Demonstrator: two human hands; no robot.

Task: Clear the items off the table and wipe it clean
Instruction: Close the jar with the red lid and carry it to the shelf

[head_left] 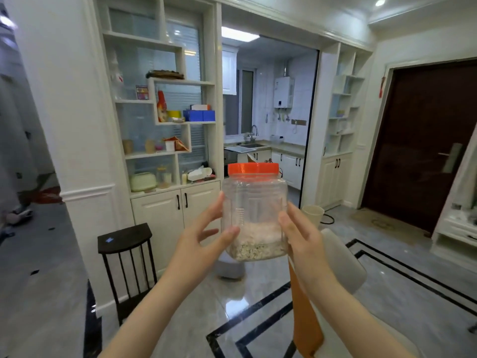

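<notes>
Glossy marble floor, dark wooden chair and cream bin standing on it

Item count, head view: two hands, left hand and right hand; one clear jar with one orange lid; one dark wooden chair; one orange cloth; two blue boxes; one brown door
</notes>
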